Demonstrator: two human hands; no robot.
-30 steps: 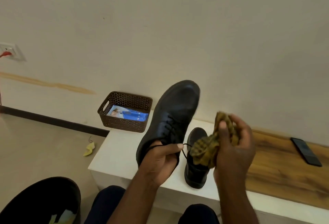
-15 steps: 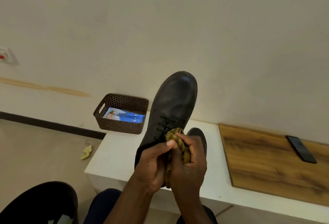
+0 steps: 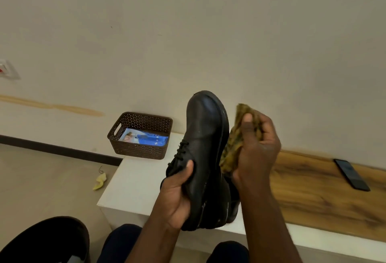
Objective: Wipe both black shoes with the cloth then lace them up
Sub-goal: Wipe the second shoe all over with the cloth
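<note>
My left hand (image 3: 177, 193) grips a black lace-up shoe (image 3: 205, 137) near its heel and holds it in the air, toe pointing up and away, laces turned to the left. My right hand (image 3: 257, 154) clutches a bunched yellow-brown cloth (image 3: 235, 139) against the shoe's right side, by the sole edge. Behind the lifted shoe a second black shoe (image 3: 232, 206) stands on the white bench (image 3: 133, 185); only a bit of its heel end shows.
A brown perforated basket (image 3: 142, 135) with a blue packet inside sits at the bench's back left. A black phone (image 3: 352, 177) lies on the wooden section (image 3: 325, 200) to the right. A yellow scrap (image 3: 100, 181) lies on the floor. A dark round bin (image 3: 48, 239) stands at lower left.
The shoe has turned so its laces face left. My right hand moved the cloth from the laces at the front over to the shoe's right side. The view shifted right.
</note>
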